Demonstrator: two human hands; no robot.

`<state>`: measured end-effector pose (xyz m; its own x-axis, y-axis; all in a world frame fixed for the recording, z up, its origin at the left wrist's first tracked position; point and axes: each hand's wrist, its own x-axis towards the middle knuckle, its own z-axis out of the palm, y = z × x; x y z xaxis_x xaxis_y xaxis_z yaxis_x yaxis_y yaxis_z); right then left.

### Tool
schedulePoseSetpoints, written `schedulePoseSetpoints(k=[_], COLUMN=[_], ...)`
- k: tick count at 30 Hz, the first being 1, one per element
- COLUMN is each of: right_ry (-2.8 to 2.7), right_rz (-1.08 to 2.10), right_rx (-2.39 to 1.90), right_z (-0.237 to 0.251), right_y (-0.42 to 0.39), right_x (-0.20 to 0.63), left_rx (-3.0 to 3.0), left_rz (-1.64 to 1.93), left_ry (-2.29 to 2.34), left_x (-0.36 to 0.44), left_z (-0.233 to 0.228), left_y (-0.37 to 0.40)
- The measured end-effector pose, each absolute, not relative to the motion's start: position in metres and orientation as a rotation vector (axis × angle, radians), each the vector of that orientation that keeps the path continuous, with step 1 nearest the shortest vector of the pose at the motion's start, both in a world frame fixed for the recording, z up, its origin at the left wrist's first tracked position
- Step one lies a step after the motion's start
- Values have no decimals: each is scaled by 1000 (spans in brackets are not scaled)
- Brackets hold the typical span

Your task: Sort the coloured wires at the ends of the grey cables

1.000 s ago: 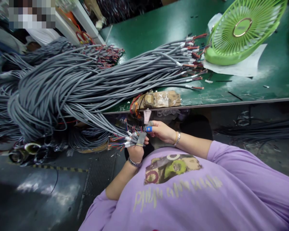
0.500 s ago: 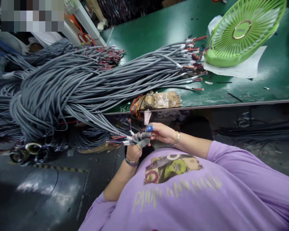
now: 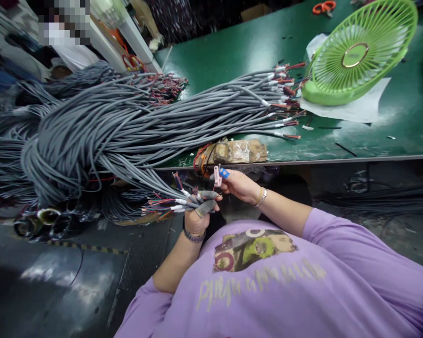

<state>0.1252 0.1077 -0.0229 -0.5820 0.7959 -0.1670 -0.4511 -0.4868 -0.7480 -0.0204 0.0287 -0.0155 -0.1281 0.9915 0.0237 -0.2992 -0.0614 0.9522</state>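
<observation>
The left hand [image 3: 197, 213], its grip closed around a fan of grey cable ends [image 3: 178, 204] just below the worktop's near edge, is presenting them to the right hand [image 3: 238, 185], which is pinching a small pale tag [image 3: 217, 176] (blue tape on one fingertip). She seems to be fitting tags one end at a time; next calls for lining tag and wire up. Beyond, the cable bundle [image 3: 134, 122] is lying over the worktop [image 3: 391, 136] beside a green fan [image 3: 359, 47]. Since a second ago, the right hand has lifted the tag higher.
</observation>
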Motion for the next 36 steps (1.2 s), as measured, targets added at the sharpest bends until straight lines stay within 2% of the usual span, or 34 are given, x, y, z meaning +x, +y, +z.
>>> schedulePoseSetpoints(k=[4, 10, 18, 27, 36], right_ry=[-939, -686, -496, -354, -496], right_rz=[1790, 2178, 2193, 2255, 2152], right_rx=[-815, -610, -639, -698, -797], right_z=[-28, -28, -21, -38, -47], right_y=[108, 112, 109, 106, 97], right_x=[119, 109, 104, 124, 153], left_rx=[926, 920, 915, 917, 882], left_rz=[1478, 1500, 1466, 1453, 1328], left_ry=[1075, 1064, 1101, 1125, 1098], left_x=[-18, -15, -8, -14, -22], left_z=[-18, -24, -20, -24, -34], left_y=[34, 37, 35, 19, 8])
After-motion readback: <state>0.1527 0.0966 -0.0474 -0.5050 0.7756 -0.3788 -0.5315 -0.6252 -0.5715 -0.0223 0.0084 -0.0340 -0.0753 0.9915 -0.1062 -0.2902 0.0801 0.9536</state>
